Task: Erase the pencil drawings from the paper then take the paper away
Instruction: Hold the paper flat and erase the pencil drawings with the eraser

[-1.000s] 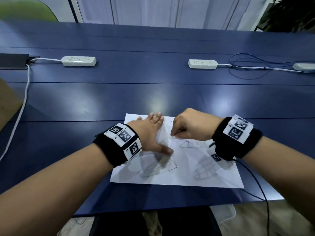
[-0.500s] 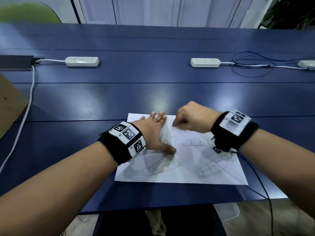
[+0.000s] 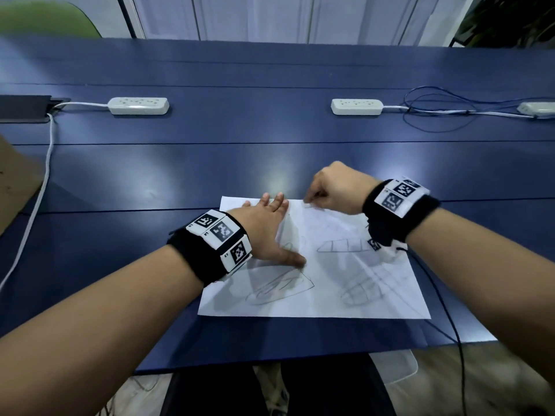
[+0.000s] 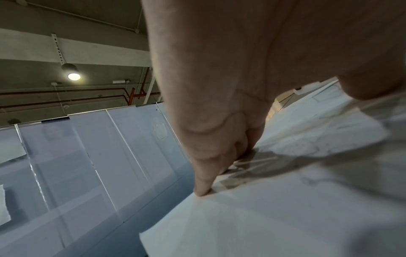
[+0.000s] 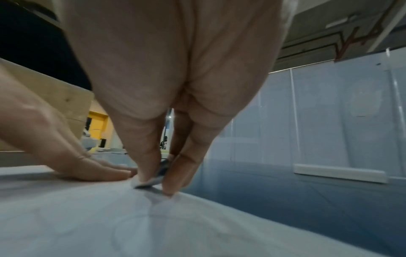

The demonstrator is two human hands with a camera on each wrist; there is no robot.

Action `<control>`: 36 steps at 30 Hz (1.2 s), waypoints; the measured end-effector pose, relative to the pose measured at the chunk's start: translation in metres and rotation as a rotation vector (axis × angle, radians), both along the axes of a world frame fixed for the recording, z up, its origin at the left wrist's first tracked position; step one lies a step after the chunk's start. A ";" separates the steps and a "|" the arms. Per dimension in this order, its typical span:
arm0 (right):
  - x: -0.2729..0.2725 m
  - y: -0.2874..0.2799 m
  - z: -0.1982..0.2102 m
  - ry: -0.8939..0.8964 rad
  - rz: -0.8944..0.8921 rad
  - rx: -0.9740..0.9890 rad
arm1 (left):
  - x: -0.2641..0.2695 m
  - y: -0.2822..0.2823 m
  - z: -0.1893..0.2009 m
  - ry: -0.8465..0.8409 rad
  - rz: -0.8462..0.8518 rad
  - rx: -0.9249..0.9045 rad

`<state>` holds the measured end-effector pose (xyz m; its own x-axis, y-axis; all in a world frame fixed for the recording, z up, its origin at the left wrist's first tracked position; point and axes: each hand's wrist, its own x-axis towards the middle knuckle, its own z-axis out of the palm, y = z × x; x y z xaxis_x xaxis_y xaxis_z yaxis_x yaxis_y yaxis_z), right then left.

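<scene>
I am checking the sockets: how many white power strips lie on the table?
3: one far left, one far centre-right, one cut off at the right edge. Others may be outside the view.

White paper (image 3: pixel 315 301), dark blue table (image 3: pixel 270 163)

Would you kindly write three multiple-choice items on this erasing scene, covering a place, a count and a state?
1. Where does the eraser touch the paper?
A. near its far edge
B. near its front edge
C. off the sheet

2. How many white power strips lie on the table?
A. one
B. three
C. five

3. How is the left hand?
A. fisted
B. lifted
C. flat on the paper

Answers: 1 A, the right hand pinches it by the far edge; 2 B, three show in the head view; 3 C, straight fingers press the sheet.
</scene>
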<state>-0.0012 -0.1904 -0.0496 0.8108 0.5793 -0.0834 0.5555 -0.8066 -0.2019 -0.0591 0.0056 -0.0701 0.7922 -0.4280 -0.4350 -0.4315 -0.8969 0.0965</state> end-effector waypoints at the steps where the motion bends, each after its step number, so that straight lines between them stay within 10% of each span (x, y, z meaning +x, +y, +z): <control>1: 0.002 -0.001 0.000 0.008 -0.015 -0.002 | 0.000 0.000 0.000 -0.001 0.002 0.000; 7: -0.042 -0.009 -0.005 0.081 0.210 0.054 | 0.003 0.001 -0.003 -0.004 -0.009 0.002; 36: -0.013 -0.014 -0.002 0.033 0.053 0.009 | 0.000 -0.001 0.001 0.019 -0.001 0.016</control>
<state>-0.0139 -0.2049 -0.0519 0.7758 0.6223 -0.1042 0.5906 -0.7743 -0.2275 -0.0590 0.0049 -0.0696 0.7833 -0.4219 -0.4566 -0.4311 -0.8978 0.0901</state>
